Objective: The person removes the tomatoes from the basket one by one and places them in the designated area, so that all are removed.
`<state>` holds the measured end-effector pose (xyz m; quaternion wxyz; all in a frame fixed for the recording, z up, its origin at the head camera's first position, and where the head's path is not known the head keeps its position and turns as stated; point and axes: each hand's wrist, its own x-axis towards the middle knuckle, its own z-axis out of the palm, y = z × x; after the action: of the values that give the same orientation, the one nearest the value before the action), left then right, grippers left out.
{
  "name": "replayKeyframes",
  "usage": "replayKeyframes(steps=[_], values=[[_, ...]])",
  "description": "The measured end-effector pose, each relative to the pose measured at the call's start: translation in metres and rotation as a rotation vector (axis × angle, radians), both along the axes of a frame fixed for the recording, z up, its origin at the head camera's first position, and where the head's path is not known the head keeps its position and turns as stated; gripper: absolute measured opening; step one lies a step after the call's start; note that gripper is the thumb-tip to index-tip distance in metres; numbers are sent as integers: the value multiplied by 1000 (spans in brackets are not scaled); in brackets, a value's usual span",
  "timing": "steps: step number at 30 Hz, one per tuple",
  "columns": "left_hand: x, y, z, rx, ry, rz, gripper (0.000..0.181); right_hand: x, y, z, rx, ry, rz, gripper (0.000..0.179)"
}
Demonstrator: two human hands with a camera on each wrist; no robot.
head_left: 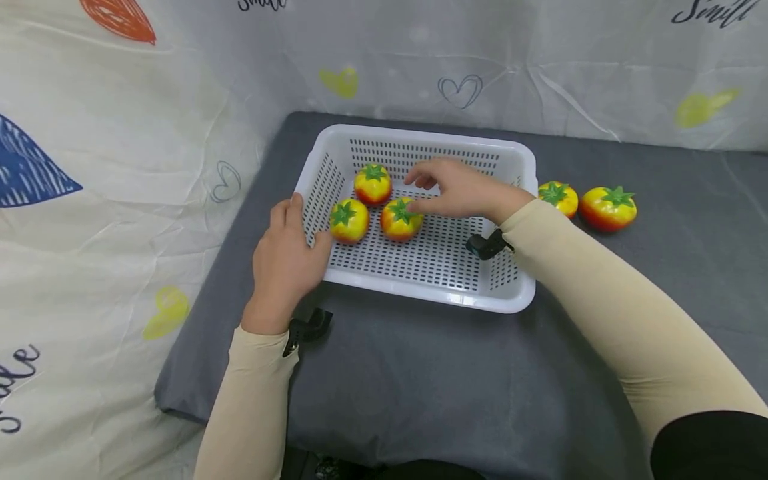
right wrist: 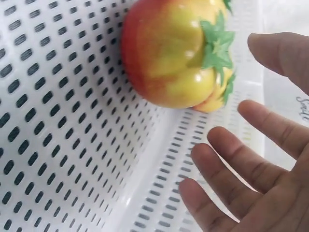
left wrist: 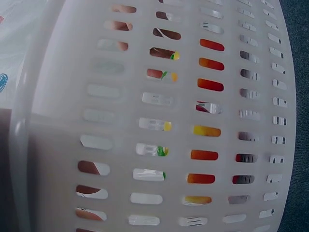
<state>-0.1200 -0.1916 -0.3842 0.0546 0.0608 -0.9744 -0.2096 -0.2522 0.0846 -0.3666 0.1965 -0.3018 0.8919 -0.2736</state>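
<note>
A white perforated plastic basket (head_left: pixel 408 293) stands on the grey-covered table. Inside, toward its left end, sit three shiny yellow-red tomatoes with green star-shaped tops: a back tomato (head_left: pixel 373 185), a front-left tomato (head_left: pixel 349 221) and a right tomato (head_left: pixel 401 220). My left hand (head_left: pixel 288 257) holds the basket's front-left corner, its thumb at the front rim and its fingers along the left side. Above the basket is my right hand (head_left: pixel 459 190), near the right tomato. Its fingers (right wrist: pixel 231 179) are spread and grip nothing; the right wrist view shows them apart from the tomatoes.
Just right of the basket lie two more tomatoes, a nearer one (head_left: pixel 558 197) and a farther one (head_left: pixel 608 208). A printed white cloth (head_left: pixel 390 60) hangs behind the table (head_left: pixel 420 373) and along its left side.
</note>
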Motion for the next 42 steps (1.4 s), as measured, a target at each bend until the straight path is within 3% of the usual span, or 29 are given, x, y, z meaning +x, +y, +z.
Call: replayKeyframes(steps=[9,20,42], values=[[-1,1,2,0,-2,-3,75,2,0,-5,-8,-71,42,80],[-3,0,2,-2,-10,2,75,2,-3,-8,73,-67,70,80],[-1,-1,2,6,6,-8,74,1,-11,-15,63,-48,160,70]])
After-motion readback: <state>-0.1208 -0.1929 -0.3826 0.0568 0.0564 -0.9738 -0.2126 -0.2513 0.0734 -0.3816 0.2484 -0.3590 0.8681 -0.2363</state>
